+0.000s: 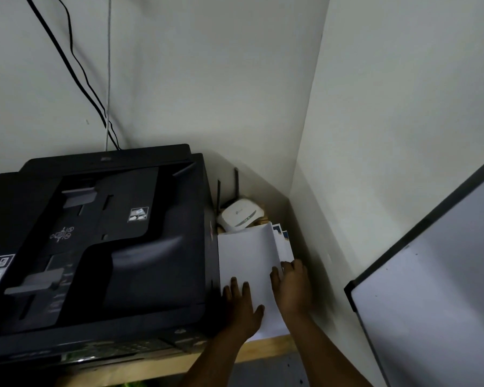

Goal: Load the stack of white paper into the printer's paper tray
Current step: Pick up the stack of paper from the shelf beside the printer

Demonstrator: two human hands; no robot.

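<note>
A black printer fills the left of the wooden shelf, its top document feeder open. Squeezed between the printer's right side and the wall lies a stack of white paper. My left hand rests flat on top of the stack near its front, fingers spread. My right hand curls around the stack's right edge, where the top sheets bend upward. Sheets with blue print show under the stack at its far right corner. No paper tray is visible.
A white router with two dark antennas sits behind the paper in the corner. Black cables hang down the wall behind the printer. A whiteboard with a dark frame leans at the right. The wooden shelf edge runs below the hands.
</note>
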